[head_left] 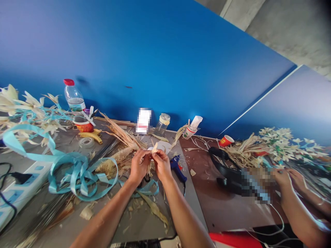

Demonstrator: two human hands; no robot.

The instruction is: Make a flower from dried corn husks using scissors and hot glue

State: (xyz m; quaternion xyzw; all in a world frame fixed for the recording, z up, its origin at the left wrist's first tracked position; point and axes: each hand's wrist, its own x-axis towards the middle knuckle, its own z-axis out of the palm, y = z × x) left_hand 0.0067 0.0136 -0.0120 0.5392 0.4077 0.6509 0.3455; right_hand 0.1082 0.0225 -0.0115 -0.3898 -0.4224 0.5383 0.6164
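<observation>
Both my hands meet over the middle of the table, fingers pinched together. A small piece of pale dried husk [154,148], shaped like a petal, stands up between their fingertips. My left hand [139,163] is closed at its lower left side, and my right hand [162,164] is closed on it from the right. Just right of my right hand lies a blue glue gun [178,168]. Blue ribbon [77,175] lies in loose loops to the left of my left hand, near a bundle of dark thin wires [106,150]. Husk strips [121,132] lie behind my hands.
A white power strip [24,189] sits at the left edge. A bottle [74,98], red cup [84,124], glass jar [162,124] and paper cup [190,131] stand along the blue partition. Husk flowers [31,105] fill the far left. A co-worker's hands [287,179] are at right, near a black headband-like object [227,172].
</observation>
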